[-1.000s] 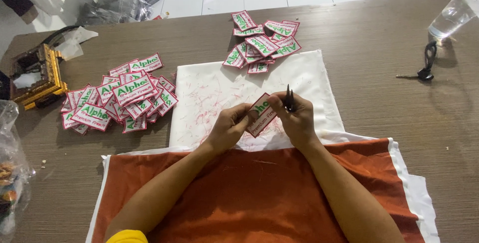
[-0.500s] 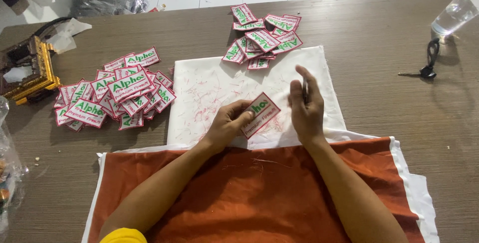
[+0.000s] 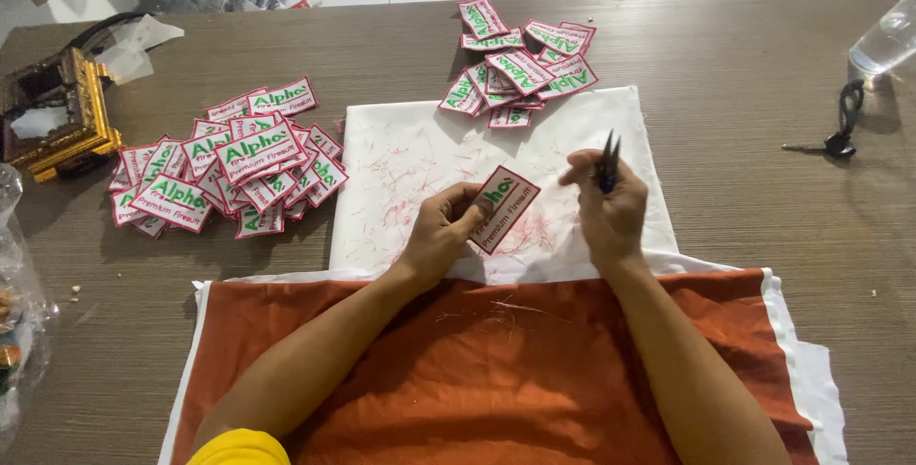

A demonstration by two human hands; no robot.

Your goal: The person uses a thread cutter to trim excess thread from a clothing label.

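Now left hand [image 3: 441, 233] pinching patch [image 3: 503, 208], right hand [image 3: 608, 200] gripping snips [image 3: 607, 162]

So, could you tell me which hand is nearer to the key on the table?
Right. The right hand is just left of the key; the left hand is farther left, holding a patch.

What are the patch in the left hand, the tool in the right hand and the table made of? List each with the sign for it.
Patch: apparently stitched fabric, matte, with a raised red border; held by the left hand.
Tool: probably dark metal, two thin pointed blades with a dull sheen; gripped in the right hand.
Table: wood or wood-look laminate, grey-brown with fine straight grain lines; which one cannot be told.
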